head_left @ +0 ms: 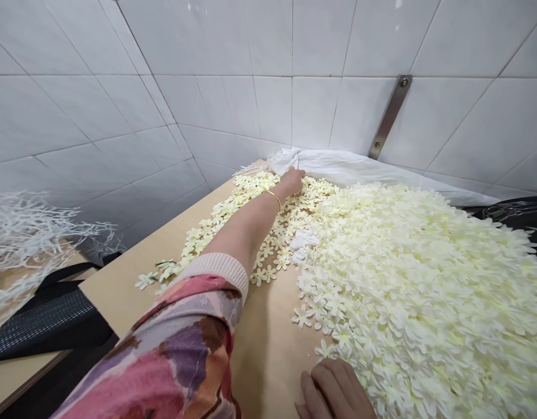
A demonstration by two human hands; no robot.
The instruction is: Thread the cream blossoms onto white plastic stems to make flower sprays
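Observation:
My left hand (292, 180) is stretched to the far end of the table, its fingers closed beside a crumpled white sheet (338, 164). Whatever those fingers hold, if anything, is hidden. Small pale-yellow artificial flowers (271, 238) are scattered loosely under that wrist and forearm. Close to me, my right hand (336, 390) rests low over the tabletop (272, 314) with its fingers curled together; their tips and anything in them are out of sight. Right beside it rises a big heap of creamy white artificial flowers (417, 279).
Tiled walls (316, 110) meet in a corner behind the table, and a metal bracket (391, 116) is fixed to one. White branching stems (28, 244) and a black mesh bag (50, 323) lie at left. Black plastic (522, 215) sits at the far right.

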